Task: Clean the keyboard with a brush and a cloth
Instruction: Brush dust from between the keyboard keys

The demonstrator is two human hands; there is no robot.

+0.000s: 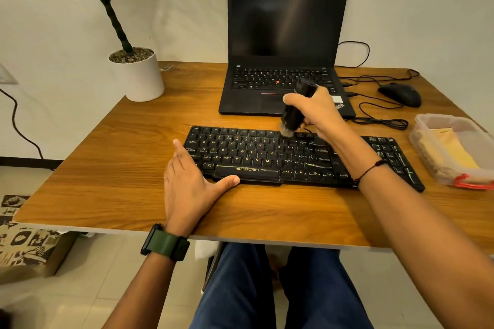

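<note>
Over keyboard (294,157), near-upright brush (295,109), bristles down.

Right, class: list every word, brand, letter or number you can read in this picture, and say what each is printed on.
"ZEBRONICS": front edge of the black external keyboard.
"Q W E R T Y", "Alt", "Ctrl": that keyboard's keycaps.
Badge on the black open laptop: too blurred to read.
Laptop keycaps: too small to read.
Nothing else is lettered.
</note>
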